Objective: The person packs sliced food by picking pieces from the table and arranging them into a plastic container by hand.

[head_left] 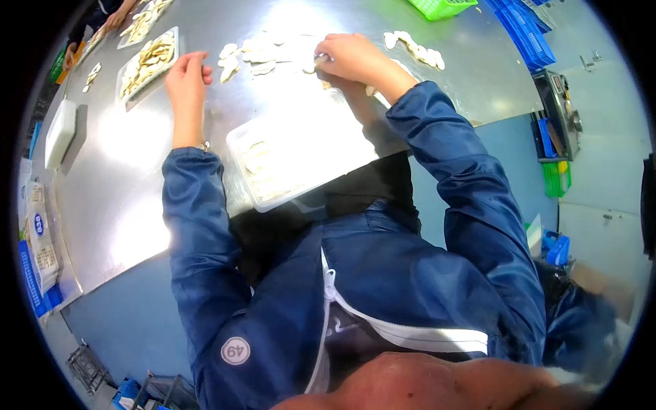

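My right hand [345, 58] reaches over the metal table with its fingers pinched on a pale, flat slice [320, 61] at the near end of a loose group of slices [263, 53]. The exact kind of slice is hard to make out. Held beside a filled tray, my left hand [186, 76] has loosely bent fingers, slightly apart, with nothing visible in them. That white tray [127, 100] is heaped with yellowish slices [152, 60]. Nearer my body, a larger clear-white tray [240, 164] lies at the table edge with slices [258, 164] along its left side; glare washes out the rest.
More slices [415, 50] lie to the right. A white container [60, 134] stands at the left, and another filled tray [140, 24] sits farther back. Part of another person's hand [113, 22] shows at top left. A green basket [441, 7] and blue crates [523, 34] are at upper right.
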Available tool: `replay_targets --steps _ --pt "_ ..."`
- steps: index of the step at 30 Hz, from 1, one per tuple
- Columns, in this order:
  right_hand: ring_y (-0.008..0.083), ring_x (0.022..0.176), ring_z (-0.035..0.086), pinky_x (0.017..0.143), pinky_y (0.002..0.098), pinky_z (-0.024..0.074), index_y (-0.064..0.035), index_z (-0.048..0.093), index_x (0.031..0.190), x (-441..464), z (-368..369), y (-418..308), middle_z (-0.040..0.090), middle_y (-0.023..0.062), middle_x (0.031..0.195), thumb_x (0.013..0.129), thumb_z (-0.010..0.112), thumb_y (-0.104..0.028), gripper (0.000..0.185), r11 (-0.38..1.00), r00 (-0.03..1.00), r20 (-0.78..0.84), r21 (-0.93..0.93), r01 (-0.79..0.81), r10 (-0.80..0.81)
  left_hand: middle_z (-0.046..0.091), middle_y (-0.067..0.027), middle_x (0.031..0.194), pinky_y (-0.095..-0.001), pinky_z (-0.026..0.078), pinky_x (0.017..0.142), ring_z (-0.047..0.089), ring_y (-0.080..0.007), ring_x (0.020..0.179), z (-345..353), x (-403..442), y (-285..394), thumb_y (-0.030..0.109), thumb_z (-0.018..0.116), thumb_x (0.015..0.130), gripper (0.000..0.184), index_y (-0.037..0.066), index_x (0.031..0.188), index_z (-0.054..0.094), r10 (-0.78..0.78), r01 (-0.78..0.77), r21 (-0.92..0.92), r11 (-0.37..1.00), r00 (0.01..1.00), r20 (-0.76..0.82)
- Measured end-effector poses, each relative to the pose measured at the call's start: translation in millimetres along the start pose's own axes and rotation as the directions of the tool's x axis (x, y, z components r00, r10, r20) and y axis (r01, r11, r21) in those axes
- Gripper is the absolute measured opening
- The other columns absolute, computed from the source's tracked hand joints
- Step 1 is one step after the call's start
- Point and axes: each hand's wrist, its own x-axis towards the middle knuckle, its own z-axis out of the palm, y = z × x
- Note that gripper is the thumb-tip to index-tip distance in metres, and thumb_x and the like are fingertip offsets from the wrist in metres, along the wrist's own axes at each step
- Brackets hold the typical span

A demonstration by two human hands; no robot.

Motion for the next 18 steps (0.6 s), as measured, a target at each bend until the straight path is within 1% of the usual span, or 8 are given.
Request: replay_targets --steps 1,4,7,8,10,13,16,18 --pt "0.0351 0.102 0.068 0.092 0.0431 0.0511 -0.0078 0.074 0.107 1 1 2 0.072 0.0140 0.110 0.089 0.067 -0.028 0.028 1.000 0.999 0.032 -0.009 0.005 -0.005 0.064 -0.0028 0.075 -0.0224 0.042 0.054 0.055 -0.0071 0.059 0 4 -11 0.021 0.062 0.097 0.024 0.001 0.103 0.073 0.013 -0.013 -0.005 1.000 1.000 -0.023" --pt "0.0305 0.099 0.069 0.093 0.0463 0.0435 -0.0117 0.075 0.100 7 7 9 0.074 0.0087 0.099 0.087 0.064 -0.034 0.028 1.000 0.997 0.077 0.026 -0.017 0.015 0.062 0.0001 0.076 -0.0207 0.041 0.053 0.052 -0.0054 0.059 -5 4 -38 0.020 0.060 0.100 0.021 0.004 0.107 0.072 -0.048 0.049 0.013 0.999 0.996 -0.080" --pt "0.0298 0.097 0.069 0.091 0.0459 0.0436 -0.0118 0.073 0.095 5 -5 8 0.074 0.0087 0.092 0.086 0.066 -0.032 0.023 0.987 0.991 0.120 0.142 -0.076 0.059 0.062 -0.0006 0.078 -0.0201 0.042 0.056 0.052 -0.0052 0.061 -9 5 -39 0.021 0.061 0.100 0.022 0.003 0.107 0.072 -0.003 0.004 0.036 0.999 0.999 -0.039" --pt "0.0312 0.091 0.069 0.085 0.0438 0.0475 -0.0091 0.073 0.094 4 -11 8 0.073 0.0109 0.089 0.086 0.067 -0.027 0.020 0.977 0.994 0.101 0.203 -0.070 0.050 0.062 -0.0008 0.078 -0.0199 0.042 0.057 0.052 -0.0051 0.062 -9 7 -37 0.022 0.061 0.100 0.023 0.003 0.108 0.072 0.024 -0.023 0.041 0.999 0.999 -0.032" --pt "0.0340 0.079 0.069 0.074 0.0397 0.0554 -0.0036 0.071 0.092 -1 -17 8 0.071 0.0155 0.085 0.085 0.069 -0.017 0.015 0.943 0.997 0.069 0.328 -0.060 0.039 0.063 -0.0015 0.080 -0.0199 0.044 0.059 0.053 -0.0053 0.064 -5 5 -32 0.022 0.061 0.100 0.024 0.002 0.109 0.072 0.016 -0.015 0.053 0.998 1.000 -0.019" --pt "0.0315 0.080 0.069 0.073 0.0381 0.0555 -0.0030 0.070 0.091 -2 -17 8 0.071 0.0148 0.085 0.083 0.072 -0.014 0.014 0.970 0.995 -0.090 0.244 -0.013 0.036 0.067 -0.0031 0.080 -0.0227 0.048 0.062 0.058 -0.0077 0.066 -4 4 -34 0.024 0.062 0.099 0.025 0.003 0.108 0.073 0.024 -0.023 0.092 0.995 1.000 -0.012" --pt "0.0292 0.081 0.070 0.073 0.0375 0.0557 -0.0038 0.070 0.092 -3 -5 12 0.070 0.0143 0.087 0.084 0.074 -0.018 0.017 0.995 0.993 -0.115 0.093 0.030 -0.019 0.069 -0.0040 0.079 -0.0243 0.050 0.063 0.060 -0.0087 0.066 -4 6 -36 0.024 0.063 0.097 0.025 0.004 0.107 0.074 0.032 -0.031 0.101 0.994 0.999 -0.005" --pt "0.0278 0.081 0.070 0.074 0.0370 0.0558 -0.0039 0.072 0.095 -7 -5 14 0.071 0.0138 0.089 0.085 0.074 -0.020 0.019 0.981 0.994 -0.105 0.189 0.042 -0.022 0.068 -0.0037 0.080 -0.0237 0.049 0.063 0.058 -0.0078 0.066 -3 5 -36 0.024 0.062 0.099 0.025 0.003 0.108 0.074 0.025 -0.024 0.107 0.994 1.000 -0.009"
